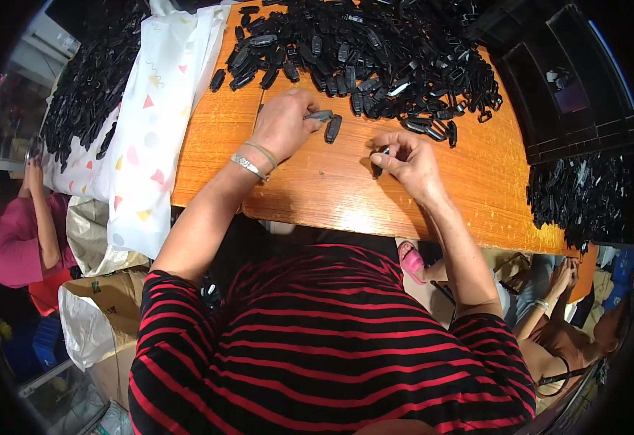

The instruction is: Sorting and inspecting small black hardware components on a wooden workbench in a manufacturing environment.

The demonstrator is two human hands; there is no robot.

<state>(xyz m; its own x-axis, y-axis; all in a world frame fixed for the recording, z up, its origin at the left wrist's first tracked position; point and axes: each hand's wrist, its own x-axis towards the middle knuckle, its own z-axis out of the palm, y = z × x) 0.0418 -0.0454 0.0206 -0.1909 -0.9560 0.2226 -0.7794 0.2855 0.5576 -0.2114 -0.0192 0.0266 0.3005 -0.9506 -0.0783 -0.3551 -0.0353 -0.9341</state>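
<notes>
On the wooden table (302,190), my left hand (286,125) is closed, with the end of a small grey-black oblong plastic piece (321,115) between its fingertips. Beside that piece, a black oblong plastic piece (334,130) lies on the wood. To the right, my right hand (413,167) pinches a small black plastic piece (380,162) between thumb and fingers, just at the tabletop. Beyond both hands spreads a large heap of black plastic pieces (353,51), some oblong and some open frames.
A white patterned sheet (150,109) covers the table's left side, with another black heap (92,87) beyond it. At right stand a black crate (563,80) and more black pieces (585,199). One person (30,235) sits at left, another (556,326) at right.
</notes>
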